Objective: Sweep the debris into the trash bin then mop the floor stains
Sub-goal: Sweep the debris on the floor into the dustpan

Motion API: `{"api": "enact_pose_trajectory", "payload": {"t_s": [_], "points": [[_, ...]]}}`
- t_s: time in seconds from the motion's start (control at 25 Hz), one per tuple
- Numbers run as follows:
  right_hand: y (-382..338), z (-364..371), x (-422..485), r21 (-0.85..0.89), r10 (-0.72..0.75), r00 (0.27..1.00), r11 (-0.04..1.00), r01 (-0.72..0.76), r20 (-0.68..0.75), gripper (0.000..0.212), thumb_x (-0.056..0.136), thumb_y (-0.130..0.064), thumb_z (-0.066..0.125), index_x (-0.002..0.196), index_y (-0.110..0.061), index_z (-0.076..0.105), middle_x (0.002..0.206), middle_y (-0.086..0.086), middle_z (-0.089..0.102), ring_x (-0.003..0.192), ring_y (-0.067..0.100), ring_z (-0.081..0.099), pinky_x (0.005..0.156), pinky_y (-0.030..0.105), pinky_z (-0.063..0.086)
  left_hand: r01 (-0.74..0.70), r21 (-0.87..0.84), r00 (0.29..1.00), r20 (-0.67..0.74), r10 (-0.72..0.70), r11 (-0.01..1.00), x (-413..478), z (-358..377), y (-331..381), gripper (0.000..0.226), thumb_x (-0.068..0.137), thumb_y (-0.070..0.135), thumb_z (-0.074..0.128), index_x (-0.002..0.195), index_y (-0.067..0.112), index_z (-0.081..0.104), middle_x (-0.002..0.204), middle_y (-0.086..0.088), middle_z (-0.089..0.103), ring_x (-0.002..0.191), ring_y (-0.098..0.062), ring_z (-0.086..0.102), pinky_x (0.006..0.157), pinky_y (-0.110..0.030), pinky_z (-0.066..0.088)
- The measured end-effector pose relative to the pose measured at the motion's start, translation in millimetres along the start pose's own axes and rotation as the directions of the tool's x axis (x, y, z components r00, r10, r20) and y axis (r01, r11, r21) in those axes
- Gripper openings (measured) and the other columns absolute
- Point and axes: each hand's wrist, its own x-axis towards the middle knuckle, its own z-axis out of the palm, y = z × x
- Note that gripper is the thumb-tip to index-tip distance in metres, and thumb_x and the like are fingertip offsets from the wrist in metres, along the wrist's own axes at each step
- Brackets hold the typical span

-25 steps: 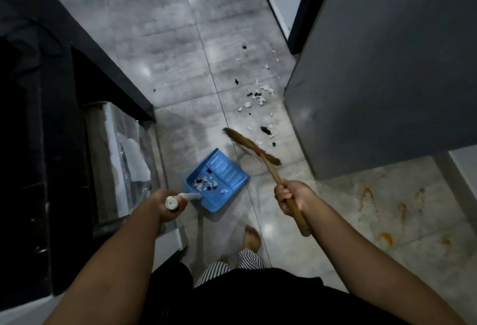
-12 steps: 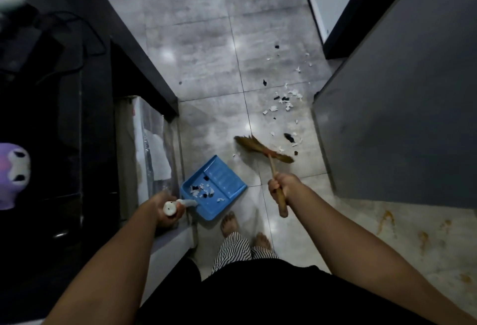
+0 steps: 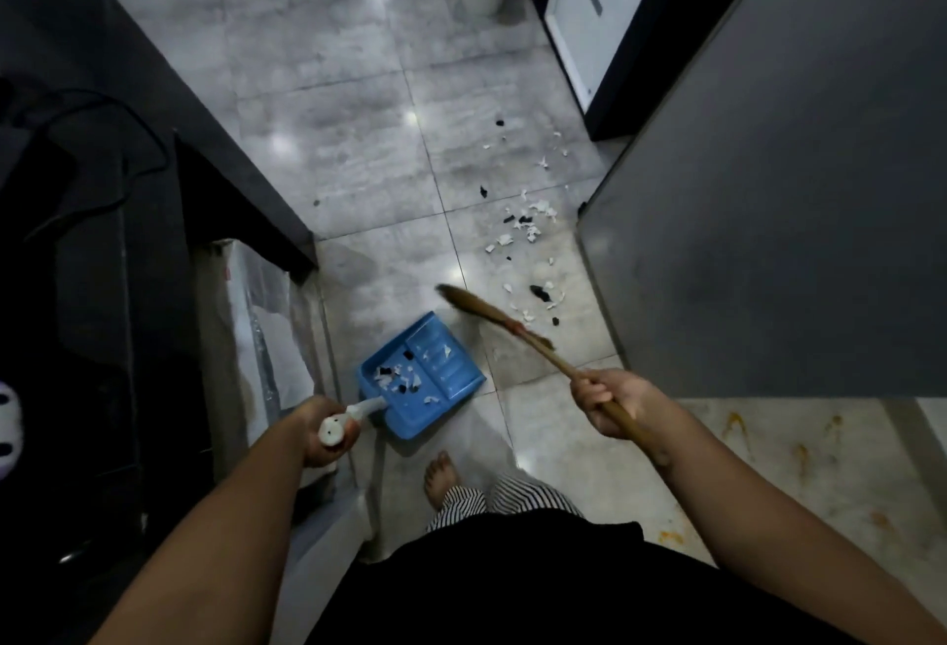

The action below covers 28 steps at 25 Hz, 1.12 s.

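Compared with half a second before, the left hand (image 3: 320,432) still grips the white handle of the blue dustpan (image 3: 423,378) on the floor (image 3: 333,142), with more debris scraps in it. The broom (image 3: 492,319) has swung left toward the pan, its head blurred, and the right hand (image 3: 607,401) is closed on its stick. Loose debris (image 3: 522,229) lies beyond. The stains (image 3: 738,426) sit far right. No writing is readable.
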Motion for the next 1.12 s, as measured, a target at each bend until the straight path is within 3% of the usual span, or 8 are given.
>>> {"api": "enact_pose_trajectory", "payload": {"t_s": [0.2,0.32,0.52,0.64,0.84,0.96,1.12], "points": [[-34,-53,0,0.355,-0.152,0.987,0.921,0.158,-0.046,0.037,0.107,-0.02,0.024,0.071,-0.014,0.031,0.033,0.001,0.031,0.016,0.009,0.027,0.022,0.011,0.019,-0.017,0.023,1.0,0.023,0.017,1.0,4,40,13,0.05,0.1,0.012,0.033,0.148,0.0,0.028,0.049,-0.019,0.051,0.025,-0.02,0.05,0.03,-0.018,0.045],[-62,-73,19,0.449,-0.183,0.975,0.866,0.221,-0.125,0.037,0.106,-0.018,0.024,0.07,-0.015,0.029,0.03,0.002,0.03,0.014,0.01,0.025,0.023,0.012,0.018,0.003,0.077,1.0,0.004,-0.004,0.997,0,74,25,0.048,0.101,0.013,0.033,0.147,-0.001,0.03,0.046,-0.018,0.052,0.025,-0.019,0.05,0.029,-0.017,0.044],[-79,-78,42,0.317,-0.072,0.993,0.943,0.098,-0.095,0.038,0.105,-0.02,0.025,0.068,-0.015,0.026,0.028,0.002,0.027,0.014,0.01,0.025,0.021,0.014,0.018,0.029,0.068,0.999,-0.017,-0.028,0.997,3,134,50,0.047,0.101,0.014,0.034,0.145,-0.001,0.031,0.072,-0.014,0.046,0.024,-0.019,0.049,0.029,-0.017,0.043],[-68,-75,39,0.178,-0.006,0.998,0.984,0.018,-0.068,0.039,0.106,-0.022,0.024,0.069,-0.013,0.029,0.031,0.001,0.029,0.015,0.009,0.026,0.021,0.013,0.017,0.014,0.081,0.999,-0.031,-0.012,0.997,3,156,61,0.036,0.101,0.015,0.033,0.135,0.003,0.038,0.073,-0.013,0.043,0.022,-0.019,0.048,0.027,-0.016,0.041],[-65,-85,8,0.1,0.118,0.993,0.988,-0.12,0.031,0.039,0.107,-0.029,0.029,0.075,-0.009,0.037,0.039,0.003,0.035,0.019,0.011,0.03,0.021,0.01,0.02,-0.011,0.106,1.0,0.005,0.01,0.994,7,167,72,0.024,0.102,0.015,0.033,0.12,0.0,0.039,0.074,-0.013,0.044,0.023,-0.018,0.048,0.027,-0.017,0.041],[-70,-89,-10,0.102,0.108,0.993,0.988,-0.113,0.052,0.039,0.106,-0.03,0.031,0.076,-0.008,0.04,0.038,0.004,0.037,0.019,0.01,0.031,0.02,0.011,0.021,-0.01,0.142,1.0,0.021,0.007,0.99,10,154,69,0.025,0.101,0.015,0.034,0.121,0.0,0.04,0.07,-0.014,0.048,0.024,-0.017,0.049,0.028,-0.017,0.043],[-80,-88,-15,0.166,0.001,1.0,0.986,-0.001,0.001,0.04,0.107,-0.029,0.027,0.073,-0.011,0.035,0.035,0.001,0.033,0.017,0.008,0.029,0.019,0.014,0.019,-0.012,0.145,0.999,0.05,0.005,0.989,8,123,57,0.027,0.099,0.014,0.034,0.119,-0.003,0.04,0.048,-0.016,0.054,0.027,-0.018,0.051,0.032,-0.017,0.046]]}}
